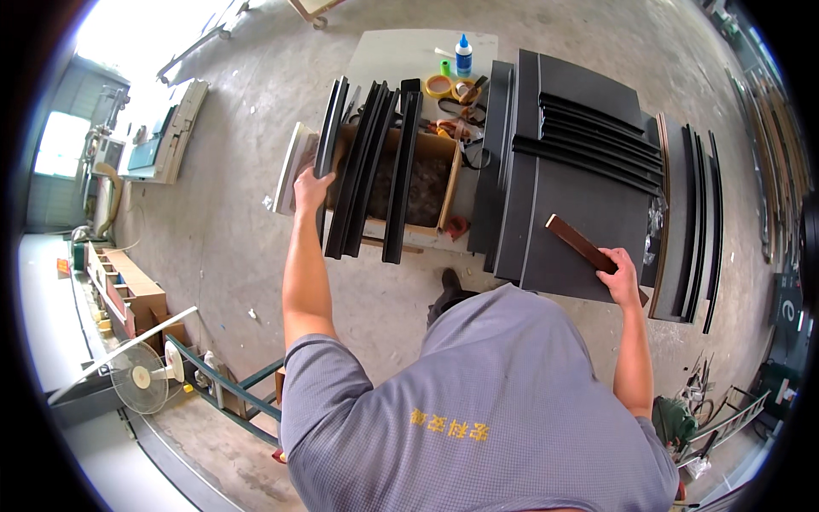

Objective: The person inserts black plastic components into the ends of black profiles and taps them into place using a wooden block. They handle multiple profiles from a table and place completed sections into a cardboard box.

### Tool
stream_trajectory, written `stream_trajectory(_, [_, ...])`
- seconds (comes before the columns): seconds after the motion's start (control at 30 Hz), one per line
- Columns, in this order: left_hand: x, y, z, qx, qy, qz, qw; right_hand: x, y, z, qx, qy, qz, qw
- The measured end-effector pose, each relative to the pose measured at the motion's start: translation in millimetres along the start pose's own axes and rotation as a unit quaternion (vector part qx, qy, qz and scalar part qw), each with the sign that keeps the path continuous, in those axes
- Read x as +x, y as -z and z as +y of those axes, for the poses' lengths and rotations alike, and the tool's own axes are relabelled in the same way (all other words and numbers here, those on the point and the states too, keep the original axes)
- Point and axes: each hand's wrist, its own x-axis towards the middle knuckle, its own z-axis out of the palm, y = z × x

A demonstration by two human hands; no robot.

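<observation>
My left hand is closed round the leftmost long black channelled strip. Beside it, more black strips lie across an open cardboard box with dark contents that I cannot make out. In my right hand is the near end of a short, flat dark brown strip with a pale far end. It slants over a stack of dark grey panels. Several shorter black strips rest side by side on the far part of that stack.
Behind the box are a blue-capped bottle, a small green item and yellow tape rolls. More panels and long black strips stand at the right. A white fan and a green metal frame are at the lower left.
</observation>
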Motion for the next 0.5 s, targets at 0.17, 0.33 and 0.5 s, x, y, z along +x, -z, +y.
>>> stream_trajectory(0.17, [-6,5,8,0.073,0.006,0.015,0.997,0,0,-5,0.014,-0.013,-0.002,1.000])
stream_trajectory(0.33, [-17,-6,38,0.116,-0.069,0.230,0.964,-1,0,-2,0.000,-0.007,-0.001,1.000])
stream_trajectory(0.5, [-43,-31,72,0.164,-0.149,0.120,0.968,-1,-2,0,0.002,-0.007,0.003,1.000])
